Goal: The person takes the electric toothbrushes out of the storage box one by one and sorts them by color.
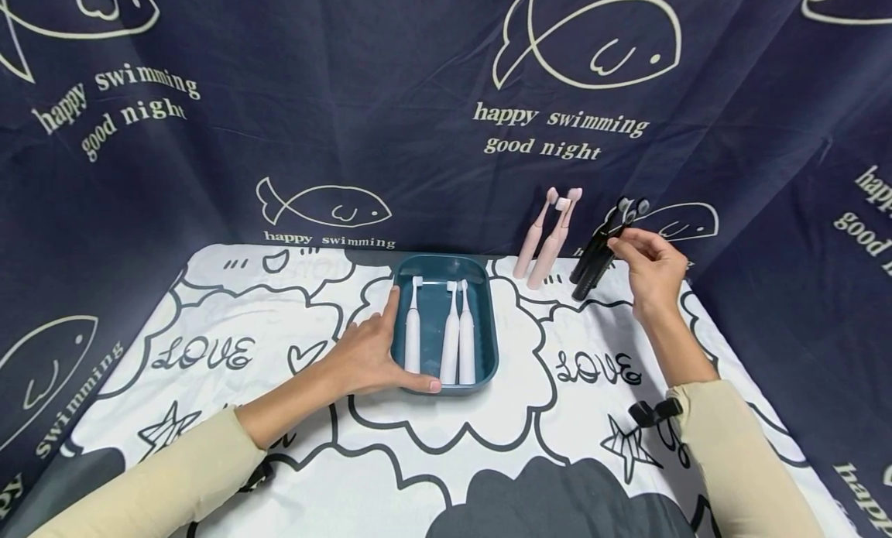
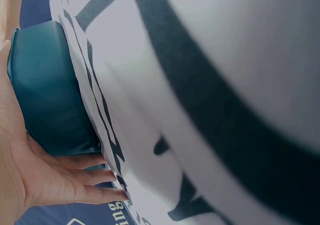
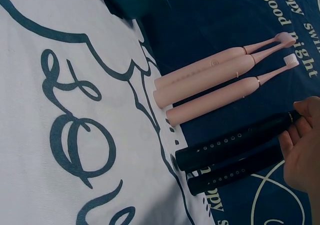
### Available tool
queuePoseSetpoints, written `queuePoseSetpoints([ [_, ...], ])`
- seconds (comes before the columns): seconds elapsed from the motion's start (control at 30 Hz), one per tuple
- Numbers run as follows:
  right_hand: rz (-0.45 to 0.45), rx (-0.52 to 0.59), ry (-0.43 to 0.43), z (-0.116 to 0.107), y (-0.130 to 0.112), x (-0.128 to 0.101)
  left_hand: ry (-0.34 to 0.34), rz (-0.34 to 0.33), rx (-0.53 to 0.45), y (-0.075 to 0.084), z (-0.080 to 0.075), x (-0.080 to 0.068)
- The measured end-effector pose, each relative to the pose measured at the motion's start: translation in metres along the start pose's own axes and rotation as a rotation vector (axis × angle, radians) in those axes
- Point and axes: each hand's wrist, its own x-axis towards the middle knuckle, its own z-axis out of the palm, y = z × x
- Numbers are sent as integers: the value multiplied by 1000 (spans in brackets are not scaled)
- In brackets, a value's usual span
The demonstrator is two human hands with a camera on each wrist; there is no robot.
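A dark teal tray holds three white electric toothbrushes, heads toward the back. My left hand rests against its near left corner, fingers straight along the left side and thumb on the front rim. In the left wrist view the fingers lie beside the tray's outer wall. My right hand pinches a black electric toothbrush near its neck. Another black electric toothbrush stands beside it, partly hidden by the hand; a third black head shows in the head view.
Three pink electric toothbrushes stand upright at the table's back edge, left of the black ones. A dark blue curtain with fish prints hangs behind. The table is covered by a white cloth with black drawings.
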Motion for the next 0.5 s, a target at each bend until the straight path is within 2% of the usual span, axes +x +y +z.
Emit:
queuePoseSetpoints([
  [0.5, -6, -37, 36, -4, 8, 8, 4, 9, -11, 0, 1, 0],
])
